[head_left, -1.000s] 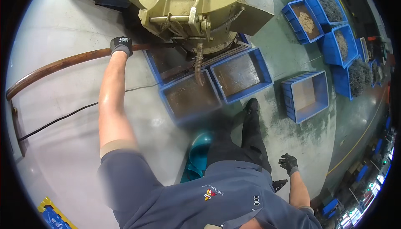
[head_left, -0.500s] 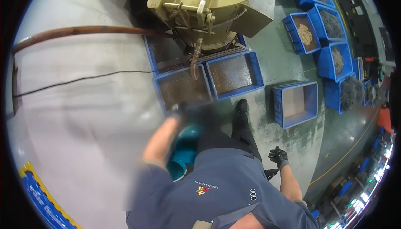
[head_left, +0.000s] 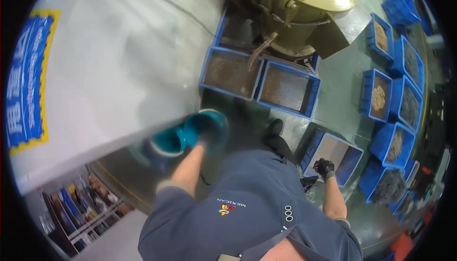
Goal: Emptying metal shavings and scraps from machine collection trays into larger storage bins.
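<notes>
"Where's the dark-gloved left hand (head_left: pixel 205 138)?"

"Reaching into the round teal bucket (head_left: pixel 193 127), which is left of the olive-gold, rounded metal machine (head_left: pixel 304 4) and nearer the wearer (a second teal bucket (head_left: pixel 166 141) sits just beside it)."

"Pinching anything?"

"Blur and shadow hide the fingers, so I cannot tell whether they're spread or pinching."

"And the black-gloved right hand (head_left: pixel 324 167)?"

"Loosely spread, fingers a little bent, over the blue rectangular crate (head_left: pixel 335 147) on the machine's near right. Whether it touches the crate, I cannot tell."
</notes>
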`<state>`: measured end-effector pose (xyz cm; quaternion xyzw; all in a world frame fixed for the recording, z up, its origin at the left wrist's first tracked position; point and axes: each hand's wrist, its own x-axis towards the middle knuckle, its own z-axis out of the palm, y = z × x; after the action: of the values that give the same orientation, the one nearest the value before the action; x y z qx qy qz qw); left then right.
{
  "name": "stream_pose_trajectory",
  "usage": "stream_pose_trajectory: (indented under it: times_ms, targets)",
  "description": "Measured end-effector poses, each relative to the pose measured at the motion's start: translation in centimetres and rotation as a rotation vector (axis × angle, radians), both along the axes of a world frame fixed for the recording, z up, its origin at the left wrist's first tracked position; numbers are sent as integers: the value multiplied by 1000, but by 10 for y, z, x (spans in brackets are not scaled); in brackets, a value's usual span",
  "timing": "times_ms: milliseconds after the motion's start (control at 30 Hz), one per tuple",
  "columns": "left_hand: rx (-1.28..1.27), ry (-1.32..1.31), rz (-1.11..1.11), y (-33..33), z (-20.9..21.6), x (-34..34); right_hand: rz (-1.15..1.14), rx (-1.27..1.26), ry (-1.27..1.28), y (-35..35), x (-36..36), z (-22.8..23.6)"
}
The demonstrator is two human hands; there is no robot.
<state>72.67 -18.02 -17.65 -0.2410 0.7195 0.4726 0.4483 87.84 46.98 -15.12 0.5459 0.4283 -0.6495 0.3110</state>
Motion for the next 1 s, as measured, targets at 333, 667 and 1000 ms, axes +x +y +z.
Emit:
stream_pose_trajectory:
  times_ms: [333, 667, 1000]
  targets:
    - [-330, -127, 116, 14, 17, 181, 333, 82, 30, -6, -87, -11]
    - [-206, -28, 204, -20, -6, 248, 399, 126, 256, -73, -131, -2]
    - [69, -253, 600, -69, -14, 240, 126, -737, 286, -105, -73, -84]
